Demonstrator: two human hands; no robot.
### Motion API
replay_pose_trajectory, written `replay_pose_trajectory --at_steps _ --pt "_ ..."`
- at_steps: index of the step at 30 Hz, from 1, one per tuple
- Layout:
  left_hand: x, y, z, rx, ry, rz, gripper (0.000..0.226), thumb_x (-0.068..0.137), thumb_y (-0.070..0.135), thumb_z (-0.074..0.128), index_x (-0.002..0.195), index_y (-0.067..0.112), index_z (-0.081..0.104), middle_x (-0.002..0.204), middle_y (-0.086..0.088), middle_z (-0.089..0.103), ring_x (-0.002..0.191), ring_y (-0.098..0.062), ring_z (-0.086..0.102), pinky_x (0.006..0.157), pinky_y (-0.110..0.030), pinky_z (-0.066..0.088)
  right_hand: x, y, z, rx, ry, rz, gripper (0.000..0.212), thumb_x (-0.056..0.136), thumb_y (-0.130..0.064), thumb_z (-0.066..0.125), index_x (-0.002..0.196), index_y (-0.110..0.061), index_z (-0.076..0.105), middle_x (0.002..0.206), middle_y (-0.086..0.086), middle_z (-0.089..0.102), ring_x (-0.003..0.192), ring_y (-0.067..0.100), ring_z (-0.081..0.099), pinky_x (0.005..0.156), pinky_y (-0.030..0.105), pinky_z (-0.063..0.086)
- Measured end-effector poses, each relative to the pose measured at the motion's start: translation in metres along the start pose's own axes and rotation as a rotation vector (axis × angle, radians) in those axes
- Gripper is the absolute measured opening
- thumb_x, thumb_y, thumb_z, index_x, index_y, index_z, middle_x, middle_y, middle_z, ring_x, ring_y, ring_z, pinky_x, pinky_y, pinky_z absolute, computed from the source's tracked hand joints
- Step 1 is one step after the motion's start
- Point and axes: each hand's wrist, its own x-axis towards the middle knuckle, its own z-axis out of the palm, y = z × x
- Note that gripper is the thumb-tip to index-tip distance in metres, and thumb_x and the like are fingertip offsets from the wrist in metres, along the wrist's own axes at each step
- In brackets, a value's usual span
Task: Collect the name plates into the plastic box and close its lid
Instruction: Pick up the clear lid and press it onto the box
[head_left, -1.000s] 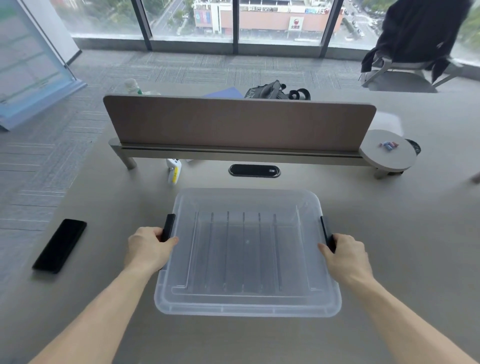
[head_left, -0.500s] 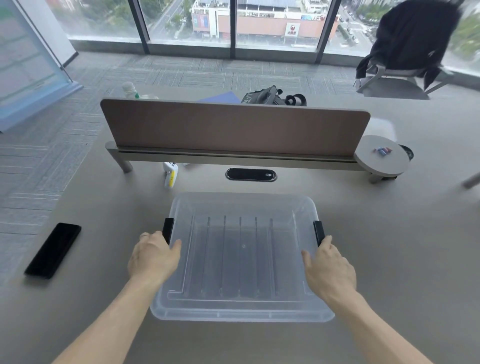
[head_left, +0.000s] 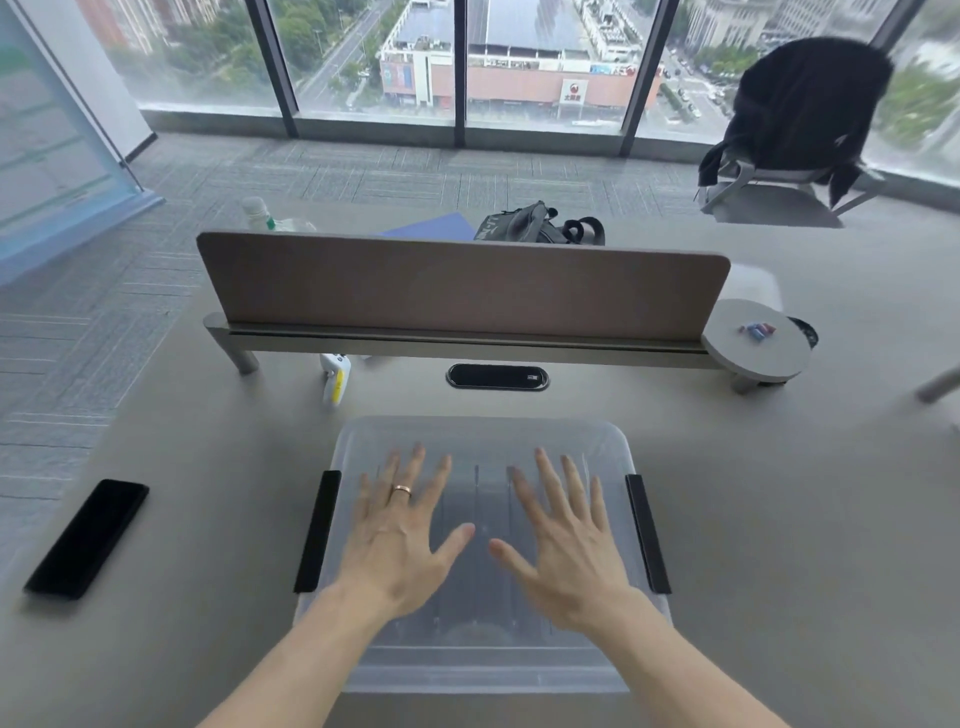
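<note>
A translucent plastic box (head_left: 483, 441) with its lid on sits on the grey desk in front of me. A black latch runs down each short side, the left latch (head_left: 317, 530) and the right latch (head_left: 648, 532). My left hand (head_left: 400, 535) lies flat on the left half of the lid with fingers spread and a ring on one finger. My right hand (head_left: 566, 540) lies flat on the right half, fingers spread too. Neither hand holds anything. What is inside the box is blurred and I cannot make out name plates.
A black phone (head_left: 88, 538) lies at the left of the desk. A brown divider panel (head_left: 462, 286) stands behind the box, with a cable port (head_left: 497, 376) and a white-yellow device (head_left: 335, 382) below it. A round side shelf (head_left: 756, 343) sits right.
Both hands left the side latches and moved inward onto the top of the lid, now spread flat. The view shifted slightly closer to the box.
</note>
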Motion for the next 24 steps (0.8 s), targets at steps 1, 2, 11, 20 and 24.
replay_pose_trajectory --at_steps 1,2,11,20,24 --pt "0.002 0.000 0.009 0.026 -0.010 0.030 0.081 0.095 0.076 0.020 0.157 0.046 -0.022 0.166 0.009 -0.033 0.153 -0.018 -0.033 0.126 -0.050 -0.013 0.005 -0.002 0.005 -0.018 -0.009 -0.014 0.085 0.091 -0.080 0.013 0.159 -0.037 -0.015 0.163 -0.009 -0.034 0.149 0.021 -0.036 0.123 0.052 -0.014" --pt "0.004 0.000 0.017 0.053 -0.005 0.047 0.080 0.095 0.076 0.016 0.156 0.046 -0.025 0.165 0.009 -0.035 0.152 -0.017 -0.035 0.126 -0.052 -0.013 0.010 -0.004 0.009 -0.025 -0.014 -0.022 0.085 0.091 -0.080 0.010 0.158 -0.036 -0.019 0.162 -0.010 -0.036 0.149 0.020 -0.037 0.123 0.053 -0.013" --pt "0.014 -0.005 0.049 0.111 0.118 0.056 0.074 0.099 0.069 0.015 0.163 0.038 -0.006 0.173 0.002 -0.009 0.160 -0.023 -0.010 0.125 -0.061 0.003 0.024 -0.005 0.045 -0.064 0.056 -0.013 0.077 0.098 -0.069 0.012 0.162 -0.028 -0.001 0.170 -0.006 -0.012 0.156 0.024 -0.015 0.123 0.061 0.001" --pt "0.017 -0.006 0.059 0.140 0.115 0.044 0.074 0.099 0.067 0.011 0.163 0.036 -0.010 0.173 0.001 -0.013 0.159 -0.024 -0.012 0.125 -0.062 0.002 0.028 -0.002 0.055 -0.081 0.027 -0.007 0.077 0.099 -0.067 0.011 0.161 -0.027 -0.007 0.169 -0.003 -0.017 0.155 0.024 -0.021 0.123 0.061 -0.003" --pt "0.015 -0.006 0.061 0.145 0.113 0.046 0.075 0.100 0.066 0.017 0.164 0.035 -0.006 0.173 0.001 -0.009 0.160 -0.025 -0.008 0.125 -0.063 0.005 0.024 -0.004 0.054 -0.075 0.022 -0.008 0.077 0.098 -0.068 0.008 0.161 -0.027 -0.008 0.169 -0.004 -0.020 0.154 0.023 -0.024 0.123 0.061 -0.004"
